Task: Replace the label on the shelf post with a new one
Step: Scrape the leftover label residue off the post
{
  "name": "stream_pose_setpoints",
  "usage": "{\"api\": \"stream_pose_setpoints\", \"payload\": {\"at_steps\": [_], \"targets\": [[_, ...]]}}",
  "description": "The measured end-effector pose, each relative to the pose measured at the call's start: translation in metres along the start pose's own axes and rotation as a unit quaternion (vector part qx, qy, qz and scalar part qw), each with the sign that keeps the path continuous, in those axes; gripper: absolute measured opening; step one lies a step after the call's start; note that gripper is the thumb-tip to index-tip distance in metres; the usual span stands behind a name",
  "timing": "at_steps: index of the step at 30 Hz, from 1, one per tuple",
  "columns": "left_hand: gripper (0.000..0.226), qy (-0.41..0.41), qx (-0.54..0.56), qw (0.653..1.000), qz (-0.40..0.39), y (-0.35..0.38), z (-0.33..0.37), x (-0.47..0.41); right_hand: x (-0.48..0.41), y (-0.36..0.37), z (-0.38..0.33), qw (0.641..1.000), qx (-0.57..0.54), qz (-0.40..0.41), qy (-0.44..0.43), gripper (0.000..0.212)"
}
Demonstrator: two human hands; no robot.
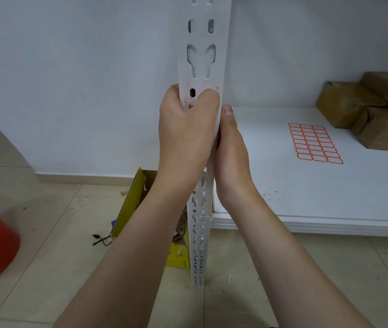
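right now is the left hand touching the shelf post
Touching. The head view shows the left hand wrapped round the shelf post, fingers pressed on its front face.

No text, brand or number can be read anywhere. On the white sheet of red-bordered sticker labels (315, 143), which is laid on the white shelf board (271, 185), no writing can be made out.

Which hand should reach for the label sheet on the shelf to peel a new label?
Right, probably. The right hand lies against the shelf post on the side facing the shelf, where the label sheet lies. The left hand grips the post and would have to cross it.
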State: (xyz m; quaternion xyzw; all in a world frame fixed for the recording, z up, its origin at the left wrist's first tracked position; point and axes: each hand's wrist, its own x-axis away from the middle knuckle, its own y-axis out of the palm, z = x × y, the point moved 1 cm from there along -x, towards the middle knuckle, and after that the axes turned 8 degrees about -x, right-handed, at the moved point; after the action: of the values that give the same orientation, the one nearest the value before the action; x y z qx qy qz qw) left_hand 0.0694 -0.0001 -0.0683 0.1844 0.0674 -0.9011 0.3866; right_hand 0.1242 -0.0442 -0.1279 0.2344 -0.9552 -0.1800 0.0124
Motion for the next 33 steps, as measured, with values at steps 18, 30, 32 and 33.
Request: {"api": "stream_pose_setpoints", "payload": {"at_steps": [18,30,32,33], "targets": [[0.006,-0.003,-0.004,1.0,-0.017,-0.004,-0.0048,0.0002,0.0032,0.0015,-0.0025,1.0,-0.001,-0.004,0.0,0.091],[0.003,0.026,-0.034,0.999,-0.003,-0.0019,-0.0018,0.0007,0.0015,0.0024,-0.001,1.0,-0.003,0.001,0.002,0.102],[0.003,0.028,-0.034,0.999,-0.004,-0.002,-0.0023,0.0008,0.001,0.002,-0.0005,1.0,-0.003,-0.001,0.002,0.103],[0.002,0.029,-0.034,0.999,-0.004,-0.0022,-0.0025,0.001,0.0008,0.0016,-0.0004,1.0,-0.005,-0.002,0.001,0.102]]}}
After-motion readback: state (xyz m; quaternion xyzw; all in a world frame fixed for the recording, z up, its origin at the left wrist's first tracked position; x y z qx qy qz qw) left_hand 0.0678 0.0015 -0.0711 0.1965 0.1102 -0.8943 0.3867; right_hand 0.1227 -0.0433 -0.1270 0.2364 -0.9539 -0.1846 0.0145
